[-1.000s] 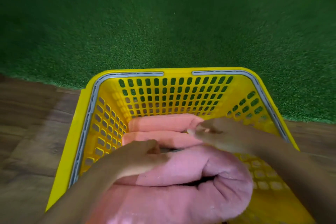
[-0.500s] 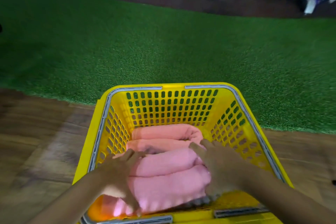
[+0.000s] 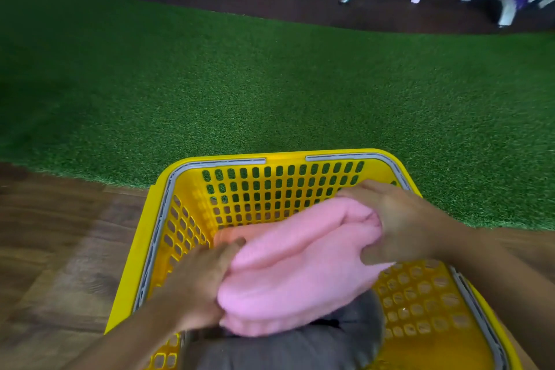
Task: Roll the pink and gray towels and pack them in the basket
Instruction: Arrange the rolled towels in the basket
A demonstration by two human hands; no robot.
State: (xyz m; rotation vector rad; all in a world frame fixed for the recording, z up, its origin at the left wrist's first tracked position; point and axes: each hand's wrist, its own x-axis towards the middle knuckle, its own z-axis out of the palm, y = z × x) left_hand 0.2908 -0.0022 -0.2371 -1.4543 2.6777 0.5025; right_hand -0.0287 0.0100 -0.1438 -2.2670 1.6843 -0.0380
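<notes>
Inside the yellow basket (image 3: 192,165), left hand (image 3: 201,282) and right hand (image 3: 396,225) clamped on opposite ends of a rolled pink towel (image 3: 300,264), held tilted. Just beneath, nearer the camera, a gray towel (image 3: 285,348). Beyond, green turf (image 3: 270,84); at left, wooden floor (image 3: 60,249).

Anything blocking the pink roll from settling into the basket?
Partly. Both hands, left hand and right hand, grip the pink towel roll over the yellow basket; a gray towel lies beneath its near end.
</notes>
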